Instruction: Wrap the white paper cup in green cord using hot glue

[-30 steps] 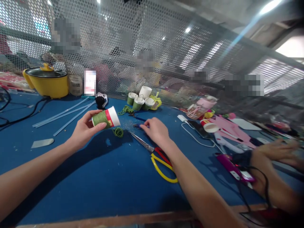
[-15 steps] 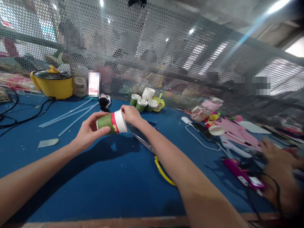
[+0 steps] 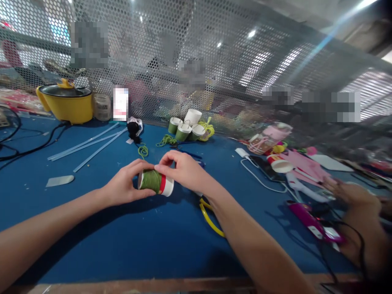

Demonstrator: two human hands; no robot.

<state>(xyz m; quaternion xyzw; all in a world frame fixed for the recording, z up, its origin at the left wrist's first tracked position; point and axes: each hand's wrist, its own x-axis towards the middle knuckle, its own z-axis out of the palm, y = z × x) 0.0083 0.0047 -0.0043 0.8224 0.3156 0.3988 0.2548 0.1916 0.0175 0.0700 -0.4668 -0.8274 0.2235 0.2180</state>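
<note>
My left hand [image 3: 124, 185] is wrapped round a paper cup [image 3: 168, 187] lying on its side, its rim facing right. Green yarn [image 3: 150, 180] covers much of the cup, leaving a red band and a white rim bare. My right hand [image 3: 188, 173] pinches at the top of the cup, where a strand of the yarn runs up to its fingertips. Loose loops of green yarn [image 3: 167, 141] lie on the table behind the hands. Scissors with a yellow handle [image 3: 211, 220] lie partly hidden under my right forearm.
Several green-wrapped cups [image 3: 183, 131] stand at the back. Clear sticks [image 3: 99, 151], a yellow pot [image 3: 67, 106] and a jar [image 3: 101, 107] are at left. At right are a phone [image 3: 266, 168], a purple power strip [image 3: 306, 220] and another person's arm [image 3: 358, 204].
The cup has moved right and down toward the table in my left hand. My right hand has come back from behind the cup to its top. Loose yarn now shows behind.
</note>
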